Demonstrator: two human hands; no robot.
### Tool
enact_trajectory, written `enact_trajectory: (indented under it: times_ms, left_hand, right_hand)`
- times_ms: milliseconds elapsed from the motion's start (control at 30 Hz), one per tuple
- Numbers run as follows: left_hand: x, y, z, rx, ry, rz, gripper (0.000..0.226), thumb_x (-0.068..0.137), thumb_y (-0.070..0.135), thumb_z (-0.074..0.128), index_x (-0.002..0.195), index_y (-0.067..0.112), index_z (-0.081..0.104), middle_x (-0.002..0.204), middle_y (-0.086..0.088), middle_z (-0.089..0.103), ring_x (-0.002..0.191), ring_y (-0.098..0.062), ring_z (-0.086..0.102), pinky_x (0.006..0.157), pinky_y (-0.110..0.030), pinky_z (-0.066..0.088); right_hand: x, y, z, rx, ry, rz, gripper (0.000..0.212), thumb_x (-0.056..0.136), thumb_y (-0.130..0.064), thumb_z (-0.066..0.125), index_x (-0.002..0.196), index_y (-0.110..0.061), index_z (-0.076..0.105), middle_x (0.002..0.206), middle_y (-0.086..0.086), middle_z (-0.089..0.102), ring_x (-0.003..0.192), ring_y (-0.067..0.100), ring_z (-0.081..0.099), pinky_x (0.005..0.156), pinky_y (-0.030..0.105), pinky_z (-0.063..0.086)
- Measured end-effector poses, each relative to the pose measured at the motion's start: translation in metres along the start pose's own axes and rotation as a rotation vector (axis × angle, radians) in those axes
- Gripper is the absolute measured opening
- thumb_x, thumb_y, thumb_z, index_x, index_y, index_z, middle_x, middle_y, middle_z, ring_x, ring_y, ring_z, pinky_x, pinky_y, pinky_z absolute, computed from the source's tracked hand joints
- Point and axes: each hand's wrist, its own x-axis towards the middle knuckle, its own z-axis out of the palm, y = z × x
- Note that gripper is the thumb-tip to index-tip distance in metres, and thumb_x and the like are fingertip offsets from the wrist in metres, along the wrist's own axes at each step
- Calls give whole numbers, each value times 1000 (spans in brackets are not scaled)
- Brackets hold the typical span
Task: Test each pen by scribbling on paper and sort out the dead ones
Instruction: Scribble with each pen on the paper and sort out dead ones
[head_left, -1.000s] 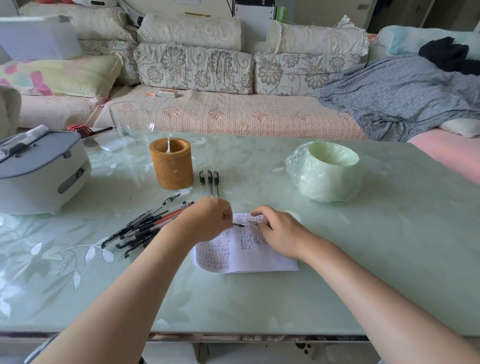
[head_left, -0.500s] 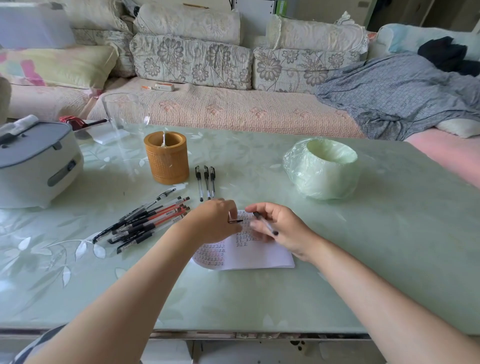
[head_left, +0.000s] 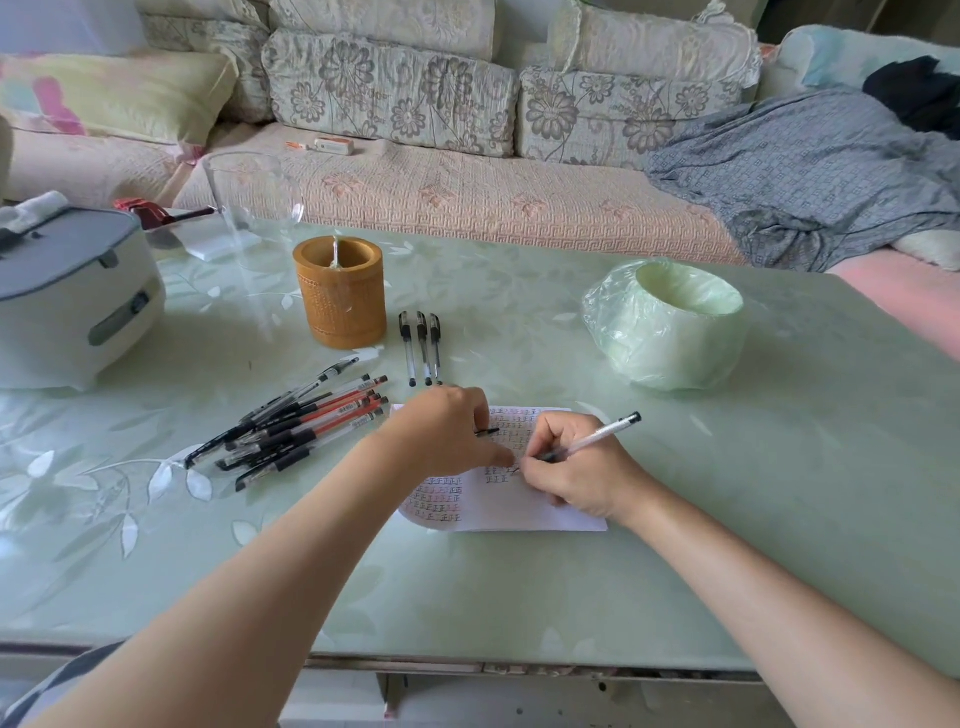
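My right hand grips a clear pen in writing pose, its tip down on the white paper, which carries rows of small marks. My left hand rests on the paper's left part and pinches a small black pen cap. A loose pile of several black and red pens lies to the left of the paper. Three black-capped pens lie side by side just beyond the paper. A brown bamboo pen holder stands behind them.
A green plastic-wrapped bowl sits at the right of the green table. A white-grey appliance stands at the far left, with a clear glass jar behind the holder. A sofa with cushions and a grey blanket runs along the back.
My right hand has turned the pen into a writing grip and lowered its tip onto the paper. My left hand has stayed on the sheet with the cap.
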Motion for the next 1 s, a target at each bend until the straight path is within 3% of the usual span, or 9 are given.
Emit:
enact_trajectory:
  times_ms: [233,433,600,733,1000]
  left_hand:
    - [1,0,1,-23,1,2,55,66,59,79,99,18,61,91,4,59,81,-14,51,65,-26,41]
    - [1,0,1,-28,8,9,56,66,60,79,99,18,61,91,3,60,82,-14,51,68,-26,44]
    - [-1,-1,3,-37,26,8,56,65,59,80,98,18,61,89,4,58,82,-15,53,68,-27,45]
    - [-1,0,3,-42,34,-4,56,66,59,80,99,18,61,87,5,57,82,-14,51,62,-24,38]
    - [-1,0,3,-43,28,-24,55,66,58,80,100,19,61,91,4,59,85,-15,52,64,-26,39]
  right_hand:
    - [1,4,2,-39,-17,-37,31,82,5,66,65,-14,48,46,-13,46,39,8,38,42,19,30]
    - [0,3,4,-167,-18,-100,29,79,-2,67,63,-17,49,57,-10,46,54,8,37,51,21,29]
    - [1,1,5,-181,-7,-91,34,77,-1,67,59,-21,47,54,-13,44,52,7,36,49,17,28]
    - [0,2,7,-206,13,-128,36,75,2,67,57,-19,45,53,-13,41,51,5,34,48,18,24]
    - [-2,4,6,-173,27,-154,26,71,-5,67,60,-12,45,54,-14,40,53,6,33,50,21,25]
